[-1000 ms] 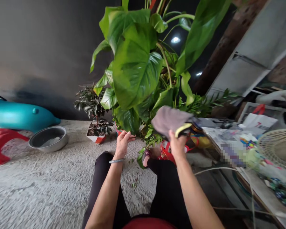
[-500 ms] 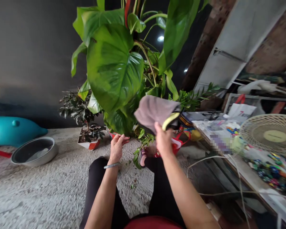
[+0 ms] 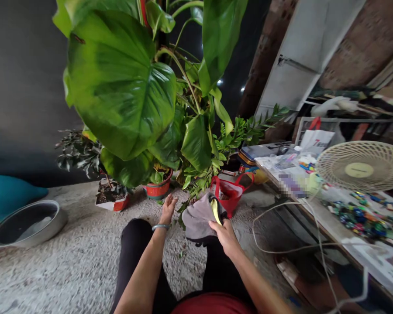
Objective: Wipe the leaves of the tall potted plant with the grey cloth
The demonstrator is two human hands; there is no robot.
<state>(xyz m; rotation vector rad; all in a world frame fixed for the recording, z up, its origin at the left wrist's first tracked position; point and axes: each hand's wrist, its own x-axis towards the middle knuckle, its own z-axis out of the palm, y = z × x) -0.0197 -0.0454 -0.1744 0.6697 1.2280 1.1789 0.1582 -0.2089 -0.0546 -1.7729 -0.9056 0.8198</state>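
In my right hand (image 3: 225, 235) is a grey-mauve cloth (image 3: 198, 218) with a yellow strip and a black edge, pinched at its right end between thumb and fingers. The cloth hangs above my right knee, and I cannot make out what kind of item it is. My left hand (image 3: 168, 210), a bracelet at its wrist, is held out with fingers stretched and nothing in it, to the left of the cloth. Beyond both hands rises a tall plant with large green leaves (image 3: 118, 83). Its lower part stands by a red pot (image 3: 159, 186).
A red basket (image 3: 231, 200) stands just behind the cloth. A small potted plant (image 3: 109, 196), a grey basin (image 3: 57, 222) and a teal object (image 3: 13, 194) are on the left. At right, a cluttered table (image 3: 324, 218) holds a fan grille (image 3: 334, 161); a pale cable (image 3: 258, 248) hangs beside it.
My right hand has brought the cloth down from in front of the leaves to above my knee. My left hand has opened out its fingers. The view has turned slightly right.
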